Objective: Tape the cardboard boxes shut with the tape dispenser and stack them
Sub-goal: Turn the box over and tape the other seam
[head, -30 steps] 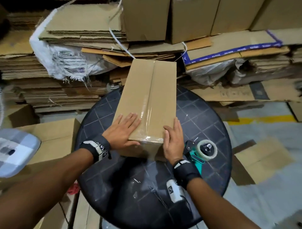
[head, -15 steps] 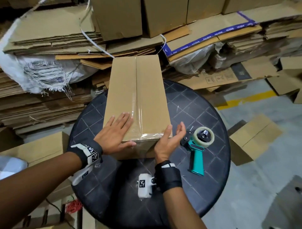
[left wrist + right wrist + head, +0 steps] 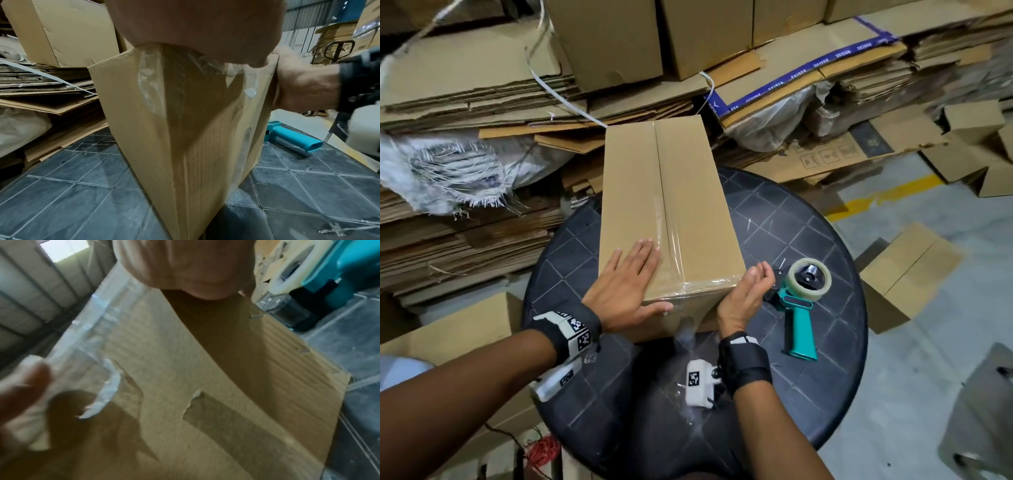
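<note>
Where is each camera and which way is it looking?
Head: worn on the head, looking down at the box on the round table; both arms, left hand and right hand show.
Left wrist: under the left hand, facing the box's near end; the right hand shows.
Right wrist: under the right hand, facing the same end, blurred.
Shared: all three show the box and the teal tape dispenser.

The box (image 3: 671, 209) under my palm is matt brown corrugated cardboard, with glossy, wrinkled clear tape (image 3: 669, 246) along its seam. Beneath it the table (image 3: 808, 240) is dark, scuffed plastic with moulded lines. Right of the box, the dispenser (image 3: 799, 308) has smooth teal plastic.
</note>
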The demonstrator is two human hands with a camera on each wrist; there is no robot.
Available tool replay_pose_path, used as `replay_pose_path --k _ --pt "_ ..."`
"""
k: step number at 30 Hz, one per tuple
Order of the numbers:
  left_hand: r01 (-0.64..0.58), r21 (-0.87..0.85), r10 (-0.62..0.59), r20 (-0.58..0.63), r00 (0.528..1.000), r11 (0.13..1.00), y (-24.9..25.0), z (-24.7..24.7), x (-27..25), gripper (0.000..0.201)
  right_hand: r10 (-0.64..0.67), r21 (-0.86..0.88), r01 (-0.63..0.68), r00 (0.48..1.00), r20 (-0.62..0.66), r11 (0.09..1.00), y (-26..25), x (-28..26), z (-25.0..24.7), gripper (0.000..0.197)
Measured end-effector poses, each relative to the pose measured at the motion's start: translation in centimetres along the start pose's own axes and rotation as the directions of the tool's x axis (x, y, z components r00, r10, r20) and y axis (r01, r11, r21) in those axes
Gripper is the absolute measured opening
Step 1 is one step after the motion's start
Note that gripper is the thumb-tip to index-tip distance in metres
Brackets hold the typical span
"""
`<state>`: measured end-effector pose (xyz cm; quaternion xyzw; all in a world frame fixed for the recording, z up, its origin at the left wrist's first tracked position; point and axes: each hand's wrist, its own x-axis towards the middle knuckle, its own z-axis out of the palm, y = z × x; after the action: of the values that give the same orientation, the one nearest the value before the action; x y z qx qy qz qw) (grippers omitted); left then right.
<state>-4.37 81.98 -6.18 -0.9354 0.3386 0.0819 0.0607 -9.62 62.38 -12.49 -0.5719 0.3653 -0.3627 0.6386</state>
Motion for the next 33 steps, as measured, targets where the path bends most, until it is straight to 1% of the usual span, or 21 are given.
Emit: replay_pose_path --k 2,4,6,7,8,9,10,12,13,14,16,19,20,23,24,27,28,29,30,31,33 --pt "0.013 -0.014 -0.013 -0.005 1.0 1.0 0.0 0.1 -0.1 0.112 0.016 -0.067 -0.01 0.996 0.091 0.998 -1.0 -0.9 -0.6 0.085" --pt "0.029 -0.039 -0.029 -0.01 1.0 0.999 0.1 0.1 -0.1 0.113 -0.016 -0.234 0.06 0.983 0.185 0.97 -1.9 -2.3 -0.6 0.101" --pt "0.037 -0.049 -0.038 -0.008 0.999 0.998 0.1 0.2 -0.2 0.114 -0.027 -0.392 0.116 0.974 0.225 0.913 -2.1 -3.2 -0.5 0.116" --pt "0.04 -0.055 -0.04 -0.007 0.999 0.998 0.1 0.2 -0.2 0.115 -0.015 -0.427 0.111 0.975 0.222 0.898 -2.3 -3.1 -0.5 0.117" --pt "0.042 -0.065 -0.042 -0.009 0.999 0.997 0.2 0.2 -0.1 0.116 0.015 -0.432 0.079 0.978 0.209 0.898 -2.4 -2.9 -0.6 0.111" --pt "0.041 -0.073 -0.042 -0.013 0.999 0.996 0.2 0.2 0.0 0.116 0.043 -0.43 0.045 0.98 0.192 0.902 -2.6 -2.4 -0.9 0.099" --pt "0.041 -0.076 -0.043 -0.017 0.999 0.996 0.2 0.1 0.0 0.116 0.046 -0.425 0.034 0.983 0.176 0.904 -2.6 -1.9 -1.3 0.08" --pt "0.044 -0.079 -0.046 -0.023 0.999 0.996 0.4 0.0 0.1 0.116 -0.012 -0.394 0.072 0.988 0.152 0.916 -2.6 -1.1 -1.9 0.04" --pt "0.046 -0.078 -0.048 -0.021 0.999 0.996 0.4 0.0 0.0 0.116 -0.05 -0.378 0.099 0.989 0.137 0.92 -2.6 -0.9 -1.9 0.03" --pt "0.049 -0.074 -0.051 -0.017 0.999 0.996 0.4 0.0 -0.1 0.116 -0.071 -0.373 0.112 0.99 0.123 0.921 -2.7 -0.8 -1.9 0.028" --pt "0.053 -0.072 -0.054 -0.016 0.998 0.996 0.4 0.0 -0.2 0.115 -0.055 -0.39 0.115 0.985 0.162 0.914 -2.9 -1.2 -1.7 0.036" --pt "0.057 -0.077 -0.059 -0.021 0.998 0.995 0.5 -0.1 -0.3 0.115 0.0 -0.485 0.132 0.965 0.262 0.864 -2.7 -1.8 -1.8 0.069" --pt "0.058 -0.07 -0.059 -0.014 0.998 0.996 0.5 -0.2 -0.3 0.114 -0.01 -0.479 0.142 0.963 0.268 0.866 -2.5 -1.7 -1.9 0.066" --pt "0.053 -0.058 -0.053 0.006 0.999 0.997 0.5 -0.4 -0.2 0.112 -0.038 -0.354 0.144 0.956 0.292 0.924 -2.6 -0.5 -2.6 0.025" --pt "0.05 -0.063 -0.05 0.01 0.999 0.997 0.5 -0.4 -0.2 0.111 -0.018 -0.331 0.136 0.942 0.336 0.934 -2.8 -0.2 -2.8 0.02" --pt "0.037 -0.074 -0.034 0.052 0.998 0.997 0.4 -0.8 -0.2 0.112 0.087 -0.299 0.062 0.884 0.46 0.952 -3.2 0.8 -3.3 0.026" --pt "0.033 -0.079 -0.027 0.078 0.997 0.996 0.3 -0.9 -0.1 0.113 0.154 -0.342 0.021 0.865 0.477 0.94 -3.3 1.1 -3.3 0.033" --pt "0.034 -0.096 -0.024 0.101 0.995 0.995 0.3 -1.0 0.0 0.113 0.219 -0.426 0.004 0.853 0.473 0.905 -3.5 1.4 -3.3 0.045" --pt "0.051 -0.123 -0.037 0.113 0.993 0.991 0.3 -1.1 0.0 0.113 0.274 -0.55 0.028 0.845 0.459 0.835 -3.8 1.6 -3.3 0.061" --pt "0.087 -0.158 -0.07 0.112 0.991 0.984 0.4 -1.2 0.0 0.111 0.292 -0.67 0.095 0.849 0.441 0.736 -4.2 1.6 -3.3 0.078" --pt "0.208 -0.217 -0.197 0.07 0.978 0.954 1.2 -1.3 -0.2 0.103 0.189 -0.798 0.321 0.863 0.468 0.511 -5.5 0.7 -3.0 0.096"
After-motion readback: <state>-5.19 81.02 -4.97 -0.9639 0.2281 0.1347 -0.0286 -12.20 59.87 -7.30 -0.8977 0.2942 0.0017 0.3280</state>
